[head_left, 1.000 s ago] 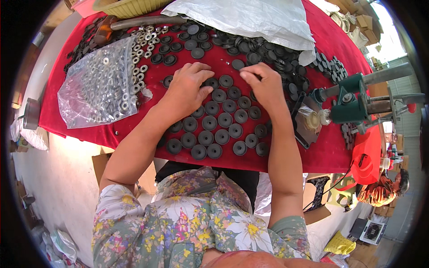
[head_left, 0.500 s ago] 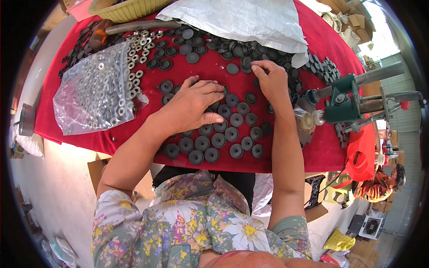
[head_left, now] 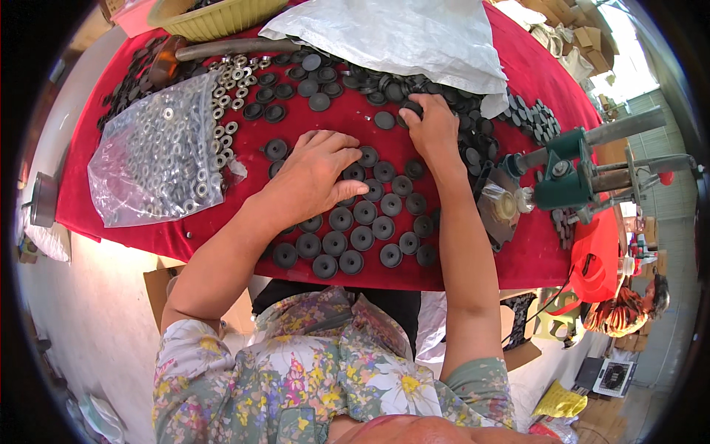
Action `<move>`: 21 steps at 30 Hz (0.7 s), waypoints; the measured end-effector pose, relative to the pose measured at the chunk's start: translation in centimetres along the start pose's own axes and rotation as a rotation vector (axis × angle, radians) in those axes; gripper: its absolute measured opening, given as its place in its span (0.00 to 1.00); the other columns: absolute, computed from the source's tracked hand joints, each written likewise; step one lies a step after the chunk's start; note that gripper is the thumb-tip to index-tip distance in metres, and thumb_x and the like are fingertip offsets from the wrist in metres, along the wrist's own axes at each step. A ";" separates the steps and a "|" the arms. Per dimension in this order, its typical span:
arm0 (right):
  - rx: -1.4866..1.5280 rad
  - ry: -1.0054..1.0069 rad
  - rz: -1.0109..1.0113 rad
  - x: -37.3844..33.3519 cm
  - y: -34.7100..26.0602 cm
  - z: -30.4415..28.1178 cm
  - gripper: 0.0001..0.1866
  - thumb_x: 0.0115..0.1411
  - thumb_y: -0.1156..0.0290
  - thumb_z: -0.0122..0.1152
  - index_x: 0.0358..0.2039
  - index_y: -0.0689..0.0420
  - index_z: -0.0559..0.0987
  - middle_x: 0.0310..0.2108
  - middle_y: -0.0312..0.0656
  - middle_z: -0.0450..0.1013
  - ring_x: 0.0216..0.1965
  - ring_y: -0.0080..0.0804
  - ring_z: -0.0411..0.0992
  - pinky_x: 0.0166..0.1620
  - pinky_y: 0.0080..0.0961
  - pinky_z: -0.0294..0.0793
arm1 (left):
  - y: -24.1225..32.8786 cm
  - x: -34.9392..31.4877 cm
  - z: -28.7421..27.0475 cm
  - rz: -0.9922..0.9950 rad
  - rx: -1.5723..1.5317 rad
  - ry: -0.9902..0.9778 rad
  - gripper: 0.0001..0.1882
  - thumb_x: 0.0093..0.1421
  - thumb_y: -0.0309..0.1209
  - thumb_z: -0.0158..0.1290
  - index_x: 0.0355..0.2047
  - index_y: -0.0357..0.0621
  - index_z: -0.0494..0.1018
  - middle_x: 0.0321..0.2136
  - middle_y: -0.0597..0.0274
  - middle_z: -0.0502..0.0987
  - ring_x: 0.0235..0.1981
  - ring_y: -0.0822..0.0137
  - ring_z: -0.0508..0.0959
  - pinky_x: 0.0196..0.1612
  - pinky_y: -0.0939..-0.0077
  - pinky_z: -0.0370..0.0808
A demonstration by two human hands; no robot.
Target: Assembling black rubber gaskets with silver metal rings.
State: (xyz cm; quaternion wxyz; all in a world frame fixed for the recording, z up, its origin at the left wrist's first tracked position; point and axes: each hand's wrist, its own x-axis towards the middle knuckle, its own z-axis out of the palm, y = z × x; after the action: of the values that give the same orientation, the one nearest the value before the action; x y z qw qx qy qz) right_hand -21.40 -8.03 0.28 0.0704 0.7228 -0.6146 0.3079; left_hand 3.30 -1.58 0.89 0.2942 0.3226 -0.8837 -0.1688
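Several black round wheel-like parts, each with a hole in its middle, lie hollow face up in loose rows; one dished part (head_left: 350, 262) is at the near edge of the group. My left hand (head_left: 319, 174) rests palm down over the group's left side, fingers stretched and thumb apart, hiding some parts under it. Further right, my right hand (head_left: 435, 127) reaches to the near edge of a heap of black discs (head_left: 377, 81). Its thumb and fingertips close on a black disc (head_left: 411, 111), partly covered by the fingers. A single flat disc (head_left: 384, 120) lies just left of it.
A clear bag of small metal bearings (head_left: 155, 152) lies left, loose bearings (head_left: 223, 133) beside it. Behind are a hammer (head_left: 237, 48), a yellow basket (head_left: 214, 18) and a white woven sack (head_left: 399, 37). A green metal hand press (head_left: 566, 174) stands at the right on the red cloth (head_left: 185, 244).
My right hand has moved left and its fingers have come down onto a black disc at the heap's edge. My left hand has drawn back slightly to the left, uncovering some dished parts.
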 end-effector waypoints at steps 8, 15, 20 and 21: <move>0.622 -0.265 0.331 -2.0 1.5 -3.6 0.19 0.59 0.70 0.63 0.51 0.61 0.79 0.48 0.48 0.77 0.43 0.39 0.78 0.48 0.33 0.75 | 0.7 -0.1 -0.2 0.022 0.016 0.001 0.28 0.57 0.45 0.60 0.47 0.33 0.75 0.53 0.48 0.73 0.56 0.47 0.70 0.61 0.54 0.64; 1.693 -0.297 0.480 -3.4 1.1 -5.3 0.20 0.62 0.75 0.57 0.54 0.66 0.75 0.49 0.47 0.76 0.49 0.34 0.76 0.51 0.27 0.72 | 0.3 -0.1 0.0 0.002 0.010 -0.007 0.28 0.57 0.45 0.60 0.47 0.33 0.75 0.53 0.49 0.73 0.56 0.48 0.70 0.61 0.54 0.64; 1.607 -0.404 0.517 -3.8 1.0 -4.9 0.19 0.64 0.76 0.53 0.55 0.66 0.74 0.51 0.49 0.75 0.50 0.36 0.75 0.51 0.27 0.73 | 0.2 0.0 -0.1 -0.002 0.016 -0.004 0.28 0.58 0.47 0.60 0.48 0.33 0.75 0.53 0.49 0.73 0.56 0.48 0.70 0.61 0.54 0.64; 1.533 -0.417 0.522 -3.8 1.1 -4.7 0.20 0.64 0.76 0.52 0.56 0.67 0.72 0.52 0.51 0.74 0.51 0.37 0.75 0.51 0.28 0.73 | 0.1 -0.1 0.0 -0.003 0.017 -0.005 0.29 0.58 0.47 0.59 0.48 0.33 0.75 0.53 0.49 0.73 0.56 0.48 0.70 0.60 0.54 0.64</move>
State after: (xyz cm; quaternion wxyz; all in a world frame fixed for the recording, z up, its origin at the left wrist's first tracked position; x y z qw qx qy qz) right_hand -24.30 -2.79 1.76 -0.6294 0.4469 -0.3833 0.5071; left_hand 3.34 -1.50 0.92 0.2892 0.3261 -0.8852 -0.1627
